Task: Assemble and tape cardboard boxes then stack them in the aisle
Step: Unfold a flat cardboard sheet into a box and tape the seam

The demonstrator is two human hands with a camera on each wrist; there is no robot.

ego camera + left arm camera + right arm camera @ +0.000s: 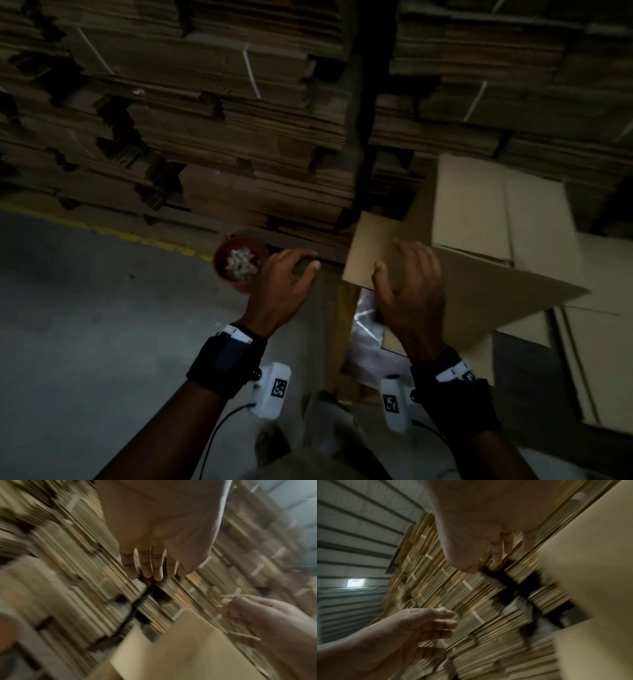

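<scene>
Reaching with both your left hand (281, 284) and right hand (409, 291) spread and empty, you were starting on the plain brown cardboard box (479, 274); next, a firm hold on its near flap.

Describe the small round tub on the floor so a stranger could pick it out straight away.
Start from the tall wall of flat cardboard stacks and follow its foot to where the yellow floor line ends. There, just left of the left hand, sits the tub. It is the only round, reddish-brown thing there, holding pale scraps, among flat tan cardboard.
</scene>
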